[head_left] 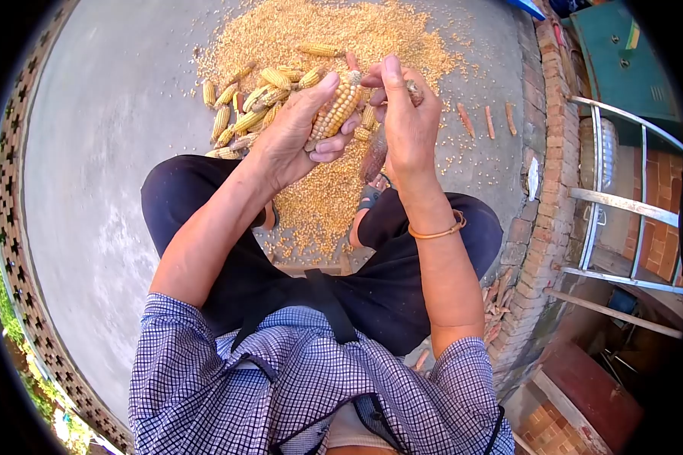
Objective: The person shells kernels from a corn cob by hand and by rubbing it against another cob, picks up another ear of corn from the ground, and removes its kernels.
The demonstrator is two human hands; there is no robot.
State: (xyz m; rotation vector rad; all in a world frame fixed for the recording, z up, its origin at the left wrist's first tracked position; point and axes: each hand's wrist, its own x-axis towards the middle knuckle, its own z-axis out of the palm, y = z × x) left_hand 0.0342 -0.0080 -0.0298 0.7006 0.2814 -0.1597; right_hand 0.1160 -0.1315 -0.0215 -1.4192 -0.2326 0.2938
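Golden kernels (pixel 319 26) spread over grey concrete (pixel 91 152) as a seated person in a checked shirt (pixel 303 379) works between bent, dark-trousered knees. The left hand (pixel 307 129) wraps 1 ear of corn (pixel 338 106), thumb along its side and fingers curled beneath, above the kernels and in front of the chest. Just beside the ear's upper end, the right hand (pixel 406 102) is half closed, thumb raised and fingers bent around a rough cob end (pixel 414 92). A dark cob (pixel 373 157) shows below that palm; whether the 2 are the same piece cannot be told.

Unshelled ears (pixel 250 119) lie heaped near the left hand, on the kernels' left edge. To the right, 3 reddish bare cobs (pixel 489 121) lie apart from one another on the concrete, among scattered kernels. Open floor runs wide on the left, out to a curved, perforated brick border (pixel 26 280). Room is tighter on the right, where brick edging (pixel 550 152) bounds the concrete and a metal frame (pixel 622 201) stands beyond.
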